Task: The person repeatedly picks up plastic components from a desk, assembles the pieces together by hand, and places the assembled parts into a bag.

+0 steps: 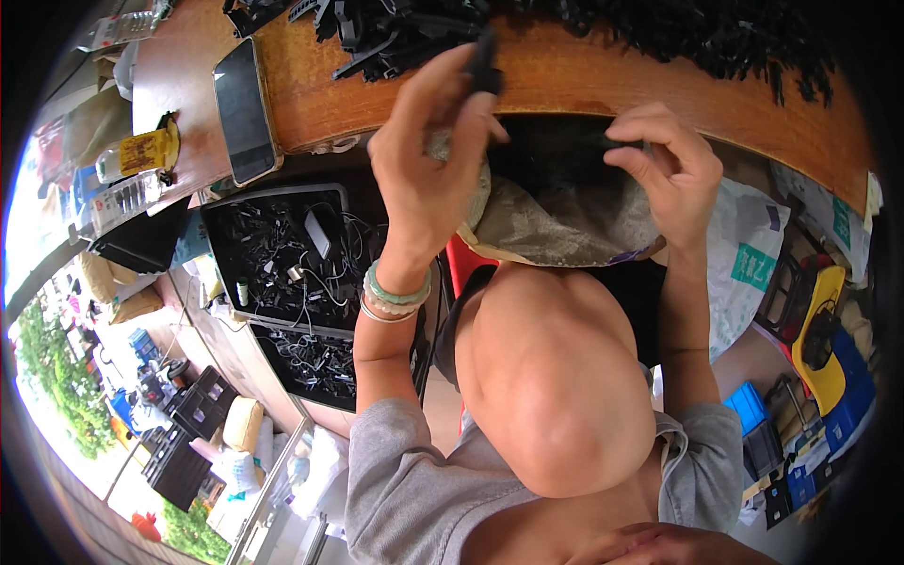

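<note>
My left hand [424,155], with pale bracelets on its wrist, is raised at the table's near edge. Between its fingers is a small black plastic part [485,73], blurred, so its exact kind cannot be told. Opposite it, my right hand [670,169] is closed in a pinch; a dark bit shows at the fingers, too small to name. Between and below the hands, a woven sack [565,231] gapes at the table edge, its inside dark. Beyond my left hand lies a heap of black plastic parts [377,38] on the wooden table [315,89].
A phone [247,111] lies on the table at the left. More black parts [687,38] are piled at the far right. Below left stand black crates [344,202] filled with parts and white cables. On the right are a white plastic bag [744,254] and a yellow-edged object [821,339].
</note>
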A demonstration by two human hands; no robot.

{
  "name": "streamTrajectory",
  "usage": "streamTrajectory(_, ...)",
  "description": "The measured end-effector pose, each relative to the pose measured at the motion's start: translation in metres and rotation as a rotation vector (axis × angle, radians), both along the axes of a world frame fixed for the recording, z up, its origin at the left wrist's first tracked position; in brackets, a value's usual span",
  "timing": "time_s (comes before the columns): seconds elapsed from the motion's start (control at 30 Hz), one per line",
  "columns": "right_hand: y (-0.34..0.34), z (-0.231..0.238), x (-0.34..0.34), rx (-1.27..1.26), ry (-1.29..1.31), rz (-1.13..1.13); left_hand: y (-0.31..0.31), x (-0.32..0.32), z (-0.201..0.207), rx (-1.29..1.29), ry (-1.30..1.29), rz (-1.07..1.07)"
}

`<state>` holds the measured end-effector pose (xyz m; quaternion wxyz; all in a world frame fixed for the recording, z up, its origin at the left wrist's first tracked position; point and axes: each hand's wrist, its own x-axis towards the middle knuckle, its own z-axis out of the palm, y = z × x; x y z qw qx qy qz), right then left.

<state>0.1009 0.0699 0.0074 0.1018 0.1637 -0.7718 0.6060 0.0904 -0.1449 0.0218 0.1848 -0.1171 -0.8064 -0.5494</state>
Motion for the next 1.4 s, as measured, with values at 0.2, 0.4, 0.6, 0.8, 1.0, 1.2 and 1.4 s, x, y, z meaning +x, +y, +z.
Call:
streamTrajectory(0.2,-0.007,0.014,-0.003,0.013,0.065,0.115,0.01,0.001,0.024,0.2,-0.702,-0.398)
streamTrajectory(0.4,-0.006,0.011,0.004,0.016,0.107,0.002,0.022,0.01,0.018,-0.034,-0.41,-0.408)
streamTrajectory(0.6,-0.007,0.018,0.005,0.129,0.127,-0.139,0.025,0.011,0.02,0.0,-0.374,-0.359)
streamTrajectory(0.8,-0.001,0.02,0.005,0.071,-0.029,0.012,0.026,0.01,0.022,-0.04,-0.261,-0.393)
streamTrajectory(1.0,-0.003,0.015,0.009,0.079,0.026,-0.058,0.023,0.006,0.015,-0.146,-0.125,-0.421)
streamTrajectory(1.2,-0.003,0.013,0.009,-0.015,-0.038,-0.088,0.023,0.004,0.013,-0.107,-0.174,-0.433)
streamTrajectory(1.4,0.01,0.012,0.002,0.071,-0.171,0.042,0.014,0.002,0.005,-0.178,-0.259,-0.467)
